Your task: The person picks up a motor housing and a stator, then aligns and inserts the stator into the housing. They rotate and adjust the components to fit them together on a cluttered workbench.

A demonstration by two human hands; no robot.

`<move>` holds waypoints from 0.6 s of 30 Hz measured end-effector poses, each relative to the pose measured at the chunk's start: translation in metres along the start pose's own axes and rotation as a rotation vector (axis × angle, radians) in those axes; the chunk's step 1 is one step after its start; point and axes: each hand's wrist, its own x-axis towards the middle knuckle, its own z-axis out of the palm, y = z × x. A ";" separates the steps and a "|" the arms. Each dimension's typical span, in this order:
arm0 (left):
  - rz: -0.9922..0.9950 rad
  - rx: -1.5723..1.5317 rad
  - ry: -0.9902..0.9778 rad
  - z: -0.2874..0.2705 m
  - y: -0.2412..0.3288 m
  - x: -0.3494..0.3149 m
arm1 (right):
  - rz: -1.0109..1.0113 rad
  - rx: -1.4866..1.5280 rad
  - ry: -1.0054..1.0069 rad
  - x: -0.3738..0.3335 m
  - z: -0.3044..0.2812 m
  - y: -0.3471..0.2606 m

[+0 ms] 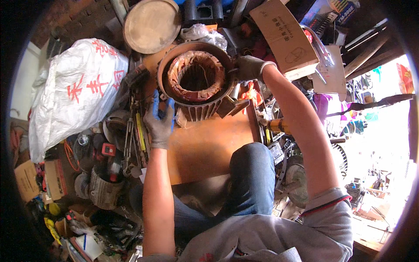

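Head view, motor stator (196, 81) bore axis upward, left hand (159, 120) and right hand (249, 67) grip closed on housing.

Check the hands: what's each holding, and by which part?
Left hand: a blue-handled tool, gripped by the handle. Right hand: grips the motor stator housing at its right rim.

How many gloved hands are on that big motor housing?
2. The left hand, in a grey glove, is at the finned lower-left side of the motor housing, holding something blue. The right hand grips its right rim. No other hands show.
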 end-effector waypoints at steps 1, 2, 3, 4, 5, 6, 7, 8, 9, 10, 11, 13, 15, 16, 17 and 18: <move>0.125 0.046 0.035 -0.002 0.000 0.000 | 0.038 0.005 -0.027 -0.002 -0.003 -0.006; 0.054 -0.027 0.048 -0.002 -0.001 0.000 | 0.077 0.010 -0.054 -0.006 -0.005 -0.011; -0.017 -0.101 0.060 -0.001 -0.001 -0.001 | 0.117 0.013 -0.081 -0.014 -0.008 -0.016; -0.092 -0.164 0.081 -0.005 0.001 -0.004 | 0.121 0.127 0.033 -0.025 -0.011 -0.029; 0.011 -0.062 0.123 0.005 0.017 -0.009 | 0.171 0.138 0.176 -0.042 -0.001 -0.025; -0.159 -0.141 0.078 0.011 0.031 -0.016 | 0.219 0.147 0.321 -0.055 0.009 -0.022; -0.131 -0.063 0.082 0.009 0.025 -0.017 | 0.268 0.180 0.372 -0.063 0.011 -0.035; -0.103 0.037 0.105 -0.003 0.016 -0.017 | 0.292 0.225 0.421 -0.062 0.015 -0.058; -0.045 -0.152 0.190 0.003 0.015 -0.017 | 0.318 0.307 0.547 -0.069 0.016 -0.077; -0.026 -0.127 0.174 0.007 0.016 -0.021 | 0.117 0.502 0.629 -0.073 0.026 -0.080; -0.007 -0.099 0.161 0.008 0.017 -0.024 | 0.061 0.712 0.624 -0.077 0.029 -0.081; -0.080 -0.267 0.123 0.014 0.013 -0.029 | 0.024 0.823 0.669 -0.075 0.039 -0.072; -0.275 -0.643 0.141 0.017 0.003 -0.035 | 0.078 0.995 0.781 -0.062 0.046 -0.070; -0.298 -0.424 0.213 0.018 0.012 -0.036 | 0.149 1.049 0.840 -0.056 0.047 -0.067; -0.203 -0.296 0.282 0.024 -0.006 -0.036 | 0.158 0.949 0.911 -0.053 0.049 -0.063; -0.250 -0.136 0.230 0.019 -0.011 -0.038 | 0.166 0.840 0.968 -0.046 0.053 -0.061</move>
